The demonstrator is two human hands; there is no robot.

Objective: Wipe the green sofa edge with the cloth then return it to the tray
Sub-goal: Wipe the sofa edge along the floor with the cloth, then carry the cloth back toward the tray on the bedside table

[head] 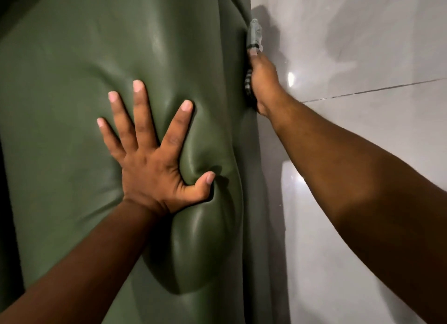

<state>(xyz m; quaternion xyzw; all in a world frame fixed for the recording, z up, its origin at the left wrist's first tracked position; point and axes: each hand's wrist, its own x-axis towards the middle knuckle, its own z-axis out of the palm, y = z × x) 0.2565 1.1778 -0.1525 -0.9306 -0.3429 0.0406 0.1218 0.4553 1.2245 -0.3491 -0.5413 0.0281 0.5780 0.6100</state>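
Note:
The green sofa point(79, 65) fills the left and middle of the head view, its smooth leather-like cushion dented. My left hand point(154, 159) lies flat on the cushion with fingers spread, pressing it in; the thumb digs into a fold. My right hand point(262, 79) is at the sofa's right edge, closed around a greyish cloth point(255, 32) with dark stripes. The cloth sticks out above the fingers and is pressed against the edge seam. Part of the cloth is hidden inside the hand. No tray is in view.
Glossy pale grey floor tiles point(362, 45) with a dark grout line lie to the right of the sofa. Shadows of my arm and the cloth fall on the tiles beside the edge.

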